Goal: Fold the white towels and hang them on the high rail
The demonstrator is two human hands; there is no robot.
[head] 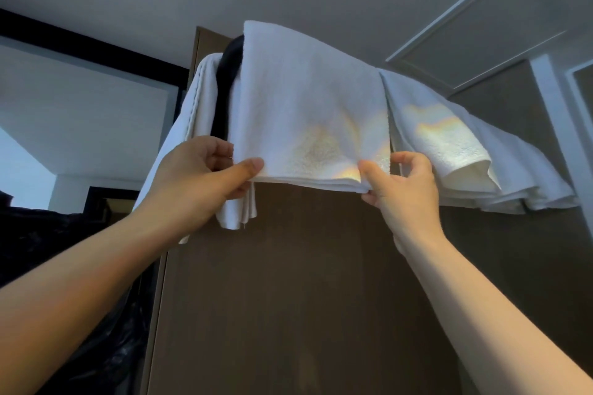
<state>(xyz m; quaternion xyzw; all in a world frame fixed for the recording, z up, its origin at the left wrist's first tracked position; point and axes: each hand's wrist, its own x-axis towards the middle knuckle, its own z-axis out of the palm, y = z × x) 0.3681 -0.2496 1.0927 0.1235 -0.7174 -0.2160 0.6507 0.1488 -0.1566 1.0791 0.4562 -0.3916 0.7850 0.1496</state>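
A folded white towel [305,99] hangs over the high rail, which the cloth hides. My left hand [205,176] pinches its lower left corner between thumb and fingers. My right hand [401,183] pinches its lower right corner. To the right hang more white towels [455,141], draped along the same line. At the left another white towel [192,106] hangs down beside a dark cloth [227,80].
A brown door or cabinet front [305,282] stands right behind the towels. A black plastic bag [64,250] fills the lower left. Above is the grey ceiling with a framed hatch [475,19]. A white frame [558,119] runs down at the right.
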